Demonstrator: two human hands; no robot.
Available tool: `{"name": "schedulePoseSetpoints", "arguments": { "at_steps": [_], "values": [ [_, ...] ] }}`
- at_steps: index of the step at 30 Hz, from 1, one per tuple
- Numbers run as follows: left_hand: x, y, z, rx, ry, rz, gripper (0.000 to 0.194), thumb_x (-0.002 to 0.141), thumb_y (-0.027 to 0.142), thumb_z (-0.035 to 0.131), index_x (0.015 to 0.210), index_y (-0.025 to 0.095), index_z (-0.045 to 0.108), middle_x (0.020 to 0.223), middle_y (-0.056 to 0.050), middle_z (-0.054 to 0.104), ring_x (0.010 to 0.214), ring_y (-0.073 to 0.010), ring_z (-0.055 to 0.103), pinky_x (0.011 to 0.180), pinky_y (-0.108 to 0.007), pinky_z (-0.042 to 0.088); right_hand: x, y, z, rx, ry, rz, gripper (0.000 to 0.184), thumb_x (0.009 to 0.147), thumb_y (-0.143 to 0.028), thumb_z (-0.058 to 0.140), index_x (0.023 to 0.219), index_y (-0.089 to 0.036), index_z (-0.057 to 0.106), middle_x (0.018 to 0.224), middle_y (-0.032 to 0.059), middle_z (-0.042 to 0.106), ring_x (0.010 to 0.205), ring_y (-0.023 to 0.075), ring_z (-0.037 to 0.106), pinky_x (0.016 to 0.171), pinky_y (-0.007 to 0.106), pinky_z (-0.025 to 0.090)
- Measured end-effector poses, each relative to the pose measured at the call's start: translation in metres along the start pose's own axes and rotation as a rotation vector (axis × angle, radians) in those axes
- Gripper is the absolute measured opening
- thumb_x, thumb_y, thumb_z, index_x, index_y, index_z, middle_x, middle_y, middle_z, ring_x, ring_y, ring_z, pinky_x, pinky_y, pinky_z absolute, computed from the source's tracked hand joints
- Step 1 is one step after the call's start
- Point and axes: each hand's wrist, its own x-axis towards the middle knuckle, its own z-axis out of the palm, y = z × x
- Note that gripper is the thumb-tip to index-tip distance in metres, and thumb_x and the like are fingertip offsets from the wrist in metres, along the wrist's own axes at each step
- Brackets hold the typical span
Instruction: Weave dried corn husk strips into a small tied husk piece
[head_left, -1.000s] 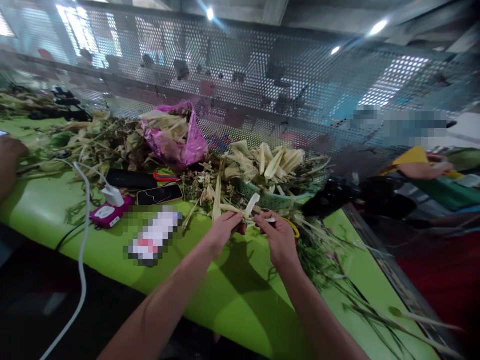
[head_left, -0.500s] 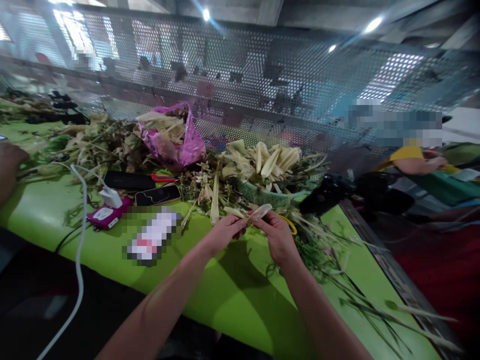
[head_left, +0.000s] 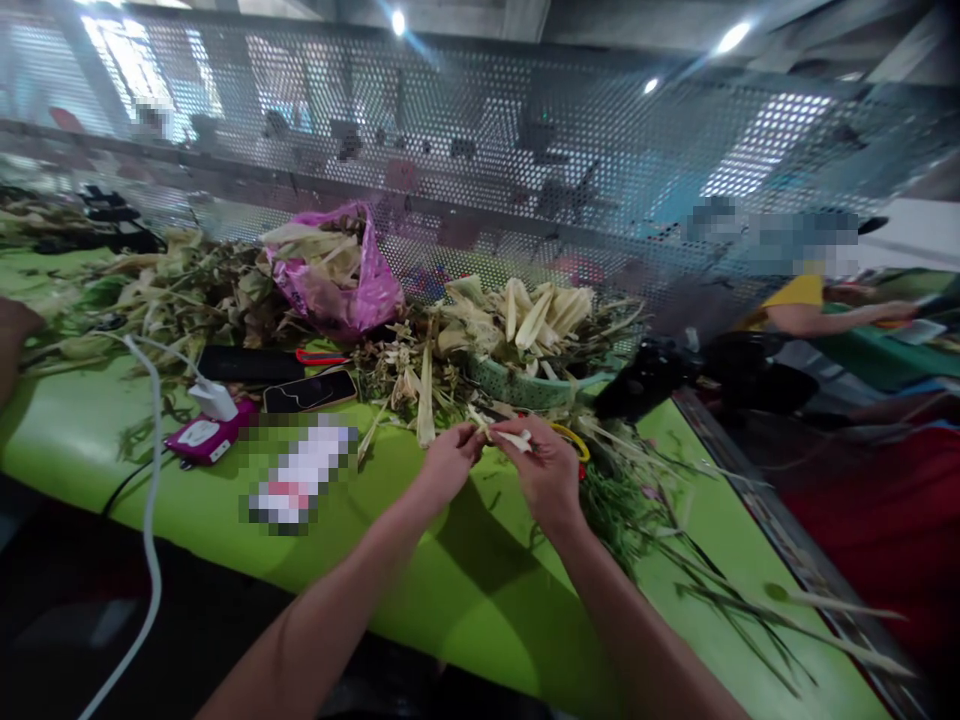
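Observation:
Both my hands meet above the green table (head_left: 360, 540), fingertips close together. My left hand (head_left: 451, 466) is closed in a pinch on one end of a pale strip that looks like corn husk. My right hand (head_left: 551, 470) pinches the folded corn husk (head_left: 514, 438), whose pale end shows between thumb and fingers. Just behind the hands stands a green basket (head_left: 517, 388) heaped with corn husks (head_left: 541, 318). A yellow loop (head_left: 574, 440), like a scissor handle, lies beside my right hand.
Dry plant matter (head_left: 202, 285) and a pink plastic bag (head_left: 375, 300) of husks lie along the back. Phones (head_left: 311, 392), a purple power adapter (head_left: 202, 438) and a white cable (head_left: 154, 520) are leftward. A black object (head_left: 637, 385) and stalks (head_left: 750, 600) sit rightward. A mesh partition (head_left: 465, 130) stands behind.
My fingers have shifted on the husk; its broad pale end, raised before, now looks narrower and folded in my right hand. The whole view has moved slightly. In the background at right, a person's arm extends further.

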Motion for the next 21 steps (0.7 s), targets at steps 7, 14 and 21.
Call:
{"name": "schedulePoseSetpoints", "arguments": {
  "at_steps": [7,14,21],
  "values": [
    [-0.016,0.021,-0.006,-0.105,-0.121,-0.072,0.037,0.080,0.051,0.054,0.094,0.017,0.058,0.086,-0.004,0.064,0.063,-0.0110,0.057,0.061,-0.024,0.042,0.012,0.008,-0.004,0.290,0.052,0.316,0.021,0.066,-0.034,0.075,0.081,-0.019,0.073,0.090,0.0040,0.071,0.083,0.0192,0.061,0.081,0.033,0.045],
    [-0.009,0.020,-0.004,-0.023,-0.110,0.034,0.028,0.079,0.042,0.058,0.083,0.015,0.057,0.067,0.001,0.054,0.059,-0.0093,0.048,0.056,-0.022,0.038,0.010,0.009,-0.004,0.342,0.027,0.356,0.022,0.066,-0.035,0.075,0.081,-0.019,0.073,0.080,0.0028,0.070,0.075,0.0178,0.060,0.074,0.031,0.045],
    [-0.009,0.014,-0.004,0.226,-0.169,0.170,0.015,0.084,0.028,0.048,0.082,0.017,0.058,0.072,0.002,0.051,0.067,-0.0107,0.044,0.065,-0.023,0.036,0.010,0.004,-0.006,0.362,-0.009,0.354,0.019,0.064,-0.035,0.076,0.074,-0.019,0.071,0.071,0.0006,0.067,0.066,0.0157,0.058,0.068,0.030,0.045]
  ]
}}
